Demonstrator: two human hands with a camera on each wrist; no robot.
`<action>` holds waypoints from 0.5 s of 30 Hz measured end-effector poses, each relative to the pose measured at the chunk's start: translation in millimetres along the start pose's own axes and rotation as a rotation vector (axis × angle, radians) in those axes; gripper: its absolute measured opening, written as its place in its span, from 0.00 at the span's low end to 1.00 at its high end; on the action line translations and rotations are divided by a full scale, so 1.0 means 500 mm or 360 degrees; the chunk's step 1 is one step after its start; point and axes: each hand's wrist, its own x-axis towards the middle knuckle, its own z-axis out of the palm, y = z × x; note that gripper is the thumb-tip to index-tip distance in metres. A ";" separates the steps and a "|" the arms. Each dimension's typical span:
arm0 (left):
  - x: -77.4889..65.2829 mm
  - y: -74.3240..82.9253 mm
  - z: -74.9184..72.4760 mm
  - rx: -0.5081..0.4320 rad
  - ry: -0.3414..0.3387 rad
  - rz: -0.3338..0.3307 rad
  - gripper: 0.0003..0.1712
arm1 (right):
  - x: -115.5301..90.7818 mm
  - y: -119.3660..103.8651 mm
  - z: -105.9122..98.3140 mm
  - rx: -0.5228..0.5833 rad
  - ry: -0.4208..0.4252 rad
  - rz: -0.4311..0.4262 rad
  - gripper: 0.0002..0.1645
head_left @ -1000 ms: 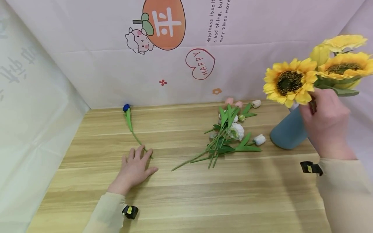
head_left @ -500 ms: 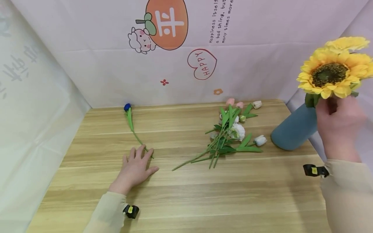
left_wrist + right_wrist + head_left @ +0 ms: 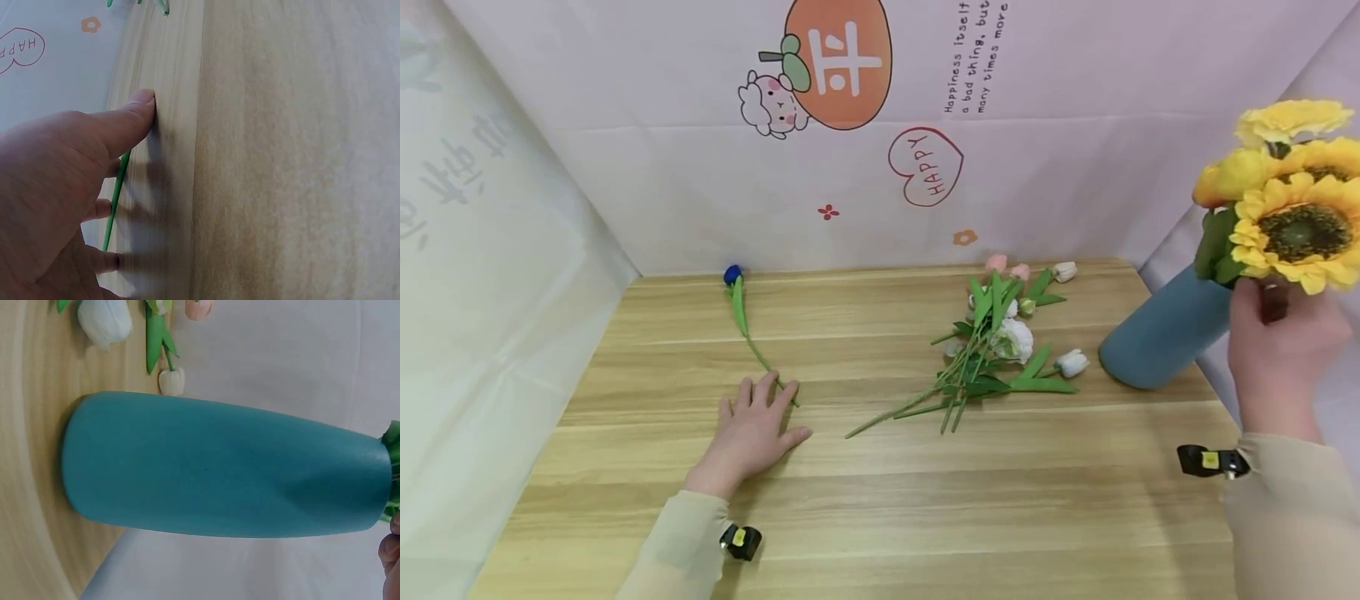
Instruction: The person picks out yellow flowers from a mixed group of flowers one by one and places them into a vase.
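My left hand lies spread on the table, its fingertips at the lower stem of a blue flower. In the left wrist view, the green stem passes under the fingers. My right hand pinches a sunflower just below its head, right at the mouth of a blue-green vase. Other yellow flowers stand behind that sunflower. In the right wrist view, the vase stands upright on the table, with green leaves at its mouth and my fingertips beside them. The stems inside are hidden.
A loose pile of artificial flowers lies left of the vase: a white bloom, white tulips, pink buds and crossed green stems. A printed white cloth hangs behind the wooden table.
My right hand has moved right and down, bringing the sunflower from left of the other yellow blooms to the vase mouth. The left hand stays in place while the head view shifts slightly.
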 end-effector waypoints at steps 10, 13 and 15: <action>0.007 0.002 -0.006 -0.0124 0.0050 -0.0014 0.43 | -0.071 0.022 0.003 -0.0041 -0.0014 0.0108 0.19; 0.015 -0.004 -0.019 -0.0186 0.0095 -0.0056 0.43 | -0.110 0.015 0.018 0.0015 -0.0035 0.0044 0.18; 0.023 -0.007 -0.031 -0.0193 0.0120 -0.0087 0.42 | -0.138 0.006 0.035 0.0064 -0.0074 -0.0022 0.16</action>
